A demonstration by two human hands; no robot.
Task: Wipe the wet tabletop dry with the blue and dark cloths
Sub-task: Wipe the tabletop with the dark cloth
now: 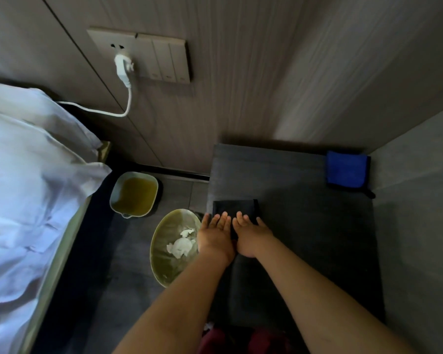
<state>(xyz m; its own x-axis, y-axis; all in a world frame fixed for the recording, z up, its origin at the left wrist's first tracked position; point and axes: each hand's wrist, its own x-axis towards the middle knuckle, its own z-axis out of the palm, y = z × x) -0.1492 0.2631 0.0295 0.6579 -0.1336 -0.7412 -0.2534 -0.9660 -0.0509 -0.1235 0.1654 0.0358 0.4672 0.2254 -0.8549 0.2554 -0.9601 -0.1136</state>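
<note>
Both hands lie flat and side by side with fingers straight. The left hand (215,236) and right hand (252,236) press on the dark cloth (234,208) and hide its near part. The cloth's edges blend into the dim tabletop (304,226), and any wetness cannot be made out. The blue cloth (345,169) lies well beyond the right hand, in the far corner.

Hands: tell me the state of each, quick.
Left hand: open, flat on the dark cloth.
Right hand: open, flat on the same cloth.
</note>
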